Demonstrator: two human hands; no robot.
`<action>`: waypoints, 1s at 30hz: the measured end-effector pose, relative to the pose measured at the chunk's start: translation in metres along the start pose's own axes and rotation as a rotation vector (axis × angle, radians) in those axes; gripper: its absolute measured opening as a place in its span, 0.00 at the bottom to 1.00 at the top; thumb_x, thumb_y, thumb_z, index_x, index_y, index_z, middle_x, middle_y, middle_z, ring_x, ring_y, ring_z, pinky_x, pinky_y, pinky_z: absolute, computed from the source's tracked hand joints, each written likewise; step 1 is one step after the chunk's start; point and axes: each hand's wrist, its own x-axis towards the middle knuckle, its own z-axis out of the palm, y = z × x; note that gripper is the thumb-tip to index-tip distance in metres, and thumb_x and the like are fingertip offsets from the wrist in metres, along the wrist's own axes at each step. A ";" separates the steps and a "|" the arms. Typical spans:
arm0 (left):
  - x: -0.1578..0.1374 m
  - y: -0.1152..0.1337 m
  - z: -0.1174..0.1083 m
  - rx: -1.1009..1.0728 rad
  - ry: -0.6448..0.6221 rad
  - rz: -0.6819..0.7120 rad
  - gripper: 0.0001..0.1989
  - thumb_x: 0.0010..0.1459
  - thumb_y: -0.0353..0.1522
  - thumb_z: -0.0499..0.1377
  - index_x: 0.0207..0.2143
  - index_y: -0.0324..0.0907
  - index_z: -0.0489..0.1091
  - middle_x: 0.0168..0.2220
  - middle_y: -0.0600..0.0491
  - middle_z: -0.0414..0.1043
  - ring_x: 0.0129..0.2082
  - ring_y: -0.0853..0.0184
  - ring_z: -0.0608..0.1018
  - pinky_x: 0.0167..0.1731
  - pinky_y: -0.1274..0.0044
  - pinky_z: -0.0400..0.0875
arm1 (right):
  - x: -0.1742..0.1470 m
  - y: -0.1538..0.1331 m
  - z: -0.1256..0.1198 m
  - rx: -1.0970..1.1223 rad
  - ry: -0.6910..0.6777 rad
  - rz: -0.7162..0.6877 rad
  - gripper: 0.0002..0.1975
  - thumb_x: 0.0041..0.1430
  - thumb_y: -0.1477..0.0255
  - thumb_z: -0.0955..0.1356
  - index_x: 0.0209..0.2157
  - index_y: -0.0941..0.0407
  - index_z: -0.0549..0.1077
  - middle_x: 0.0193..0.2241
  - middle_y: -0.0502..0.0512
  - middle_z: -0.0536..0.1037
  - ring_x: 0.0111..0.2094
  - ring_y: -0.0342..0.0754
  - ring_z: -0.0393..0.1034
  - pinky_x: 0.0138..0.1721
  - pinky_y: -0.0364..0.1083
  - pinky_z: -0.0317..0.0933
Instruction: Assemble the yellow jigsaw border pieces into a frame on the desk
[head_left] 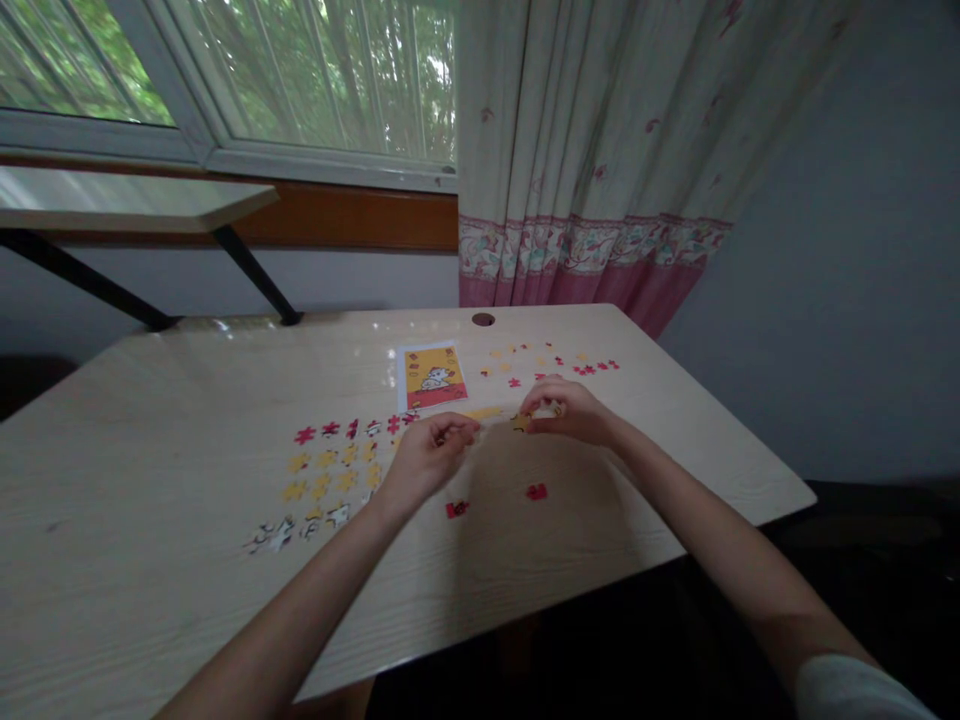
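Observation:
My right hand (pixel 568 410) has its thumb and fingers closed around a yellow jigsaw piece (pixel 520 423) near the middle of the table. To its left, my left hand (pixel 437 450) is closed in a pinch; whatever lies between those fingertips is too small and dim to name. A yellow strip of jigsaw (pixel 484 412) lies flat just beyond and between the hands. Closer to me are two separate red jigsaw pieces, one on the left (pixel 457 509) and one on the right (pixel 536 491).
Rows of red, yellow and white pieces (pixel 321 487) lie left of my left forearm, which hides some. A picture card (pixel 433 377) rests beyond my left hand. More loose pieces (pixel 597 368) are scattered at the far right. A raised shelf (pixel 135 205) stands at the back left.

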 end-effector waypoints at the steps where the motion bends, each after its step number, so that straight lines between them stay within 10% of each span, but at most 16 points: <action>1: 0.000 -0.002 -0.001 0.089 -0.001 0.046 0.12 0.54 0.37 0.56 0.32 0.39 0.74 0.25 0.52 0.73 0.23 0.70 0.71 0.22 0.79 0.62 | -0.002 0.004 -0.005 -0.004 -0.076 0.036 0.10 0.47 0.66 0.74 0.32 0.54 0.76 0.30 0.51 0.76 0.33 0.44 0.68 0.35 0.43 0.59; 8: 0.013 -0.006 -0.003 0.679 -0.187 0.510 0.13 0.55 0.25 0.52 0.39 0.38 0.74 0.37 0.46 0.72 0.38 0.63 0.72 0.39 0.70 0.67 | -0.026 0.032 -0.010 -0.093 -0.101 0.188 0.09 0.46 0.70 0.74 0.33 0.55 0.76 0.31 0.53 0.77 0.33 0.45 0.67 0.36 0.43 0.58; 30: 0.045 0.012 0.032 1.133 -0.239 0.573 0.19 0.62 0.26 0.49 0.51 0.52 0.68 0.40 0.48 0.66 0.39 0.60 0.66 0.37 0.71 0.61 | -0.026 0.033 0.014 -0.291 0.093 -0.013 0.08 0.53 0.65 0.70 0.31 0.55 0.76 0.26 0.52 0.77 0.29 0.45 0.68 0.35 0.46 0.56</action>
